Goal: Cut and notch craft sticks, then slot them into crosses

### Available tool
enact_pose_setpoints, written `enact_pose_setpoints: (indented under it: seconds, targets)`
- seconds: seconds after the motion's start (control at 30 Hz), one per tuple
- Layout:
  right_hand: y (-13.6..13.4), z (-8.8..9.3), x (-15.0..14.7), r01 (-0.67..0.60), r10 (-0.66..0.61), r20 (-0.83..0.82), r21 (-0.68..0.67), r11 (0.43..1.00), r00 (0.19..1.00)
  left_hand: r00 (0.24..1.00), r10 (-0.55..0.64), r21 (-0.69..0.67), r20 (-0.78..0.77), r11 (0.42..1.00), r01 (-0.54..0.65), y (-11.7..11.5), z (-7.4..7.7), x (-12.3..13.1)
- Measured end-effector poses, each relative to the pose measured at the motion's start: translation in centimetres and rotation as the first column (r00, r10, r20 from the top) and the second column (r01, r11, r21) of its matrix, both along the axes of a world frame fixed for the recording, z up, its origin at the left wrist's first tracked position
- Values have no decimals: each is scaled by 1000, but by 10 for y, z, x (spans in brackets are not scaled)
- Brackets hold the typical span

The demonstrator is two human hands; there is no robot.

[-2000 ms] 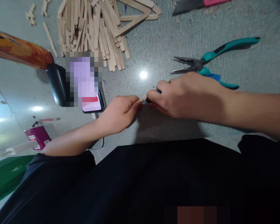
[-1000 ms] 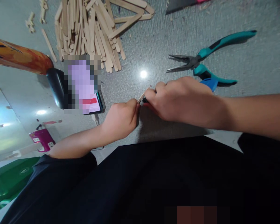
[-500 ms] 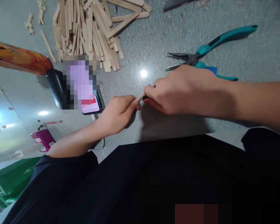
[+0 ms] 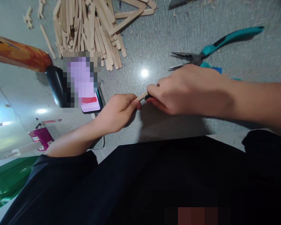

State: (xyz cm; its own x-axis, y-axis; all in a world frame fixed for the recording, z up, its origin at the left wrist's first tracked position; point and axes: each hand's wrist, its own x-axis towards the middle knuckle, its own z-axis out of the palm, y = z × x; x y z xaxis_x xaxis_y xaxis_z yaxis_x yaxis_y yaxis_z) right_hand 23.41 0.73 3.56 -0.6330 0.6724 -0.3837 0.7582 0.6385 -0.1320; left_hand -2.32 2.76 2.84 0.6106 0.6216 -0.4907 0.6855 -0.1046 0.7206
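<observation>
Between thumb and fingers, my left hand (image 4: pixel 120 111) pinches one end of a wooden craft stick (image 4: pixel 141 96). My right hand (image 4: pixel 184 89) is closed around a small knife (image 4: pixel 147 97); only its dark front and a sliver of metal show, the rest hidden in the fist. The knife's tip is at the stick's edge, just past my left thumb. The stick's far end disappears behind my right fingers. Just beyond my right hand lie teal-handled long-nose pliers (image 4: pixel 196 58), jaws apart, one handle partly covered by the hand.
A heap of craft sticks (image 4: pixel 84 28) spreads at the back, with small bundles of cut pieces (image 4: pixel 28 18) to its left. A partly blurred phone (image 4: pixel 91 107), a dark rounded object (image 4: pixel 55 86), an orange cylinder (image 4: pixel 18 51) and a purple box (image 4: pixel 41 137) stand on the left.
My right hand has shifted slightly right with the knife, so a little more of the stick shows between the hands. The left hand keeps its pinch. The whole view has shifted slightly.
</observation>
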Motion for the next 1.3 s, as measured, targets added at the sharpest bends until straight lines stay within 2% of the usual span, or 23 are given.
enact_pose_setpoints:
  seconds: [0.43,0.57,0.7,0.83,1.0,1.3]
  targets:
    - [-8,-2,-1,28,-27,-19,34,999,999,1000,-26,39,-15,999,26,-2,0,3]
    - [-9,-3,-1,-22,22,5,65,998,1000,999,-36,51,-27,998,37,-1,0,2]
    - [-10,-4,-1,-3,5,-25,74,997,1000,998,-57,66,-36,996,59,-1,-2,1]
    - [-15,0,-2,-25,22,28,116,993,999,996,-62,98,-61,993,68,-3,-2,2]
    - [-20,0,-4,17,-18,16,95,995,1000,995,-70,130,-78,988,79,-7,-1,3]
    - [-24,-10,-5,119,-108,-130,79,990,986,991,-68,172,-118,981,88,-10,-3,4]
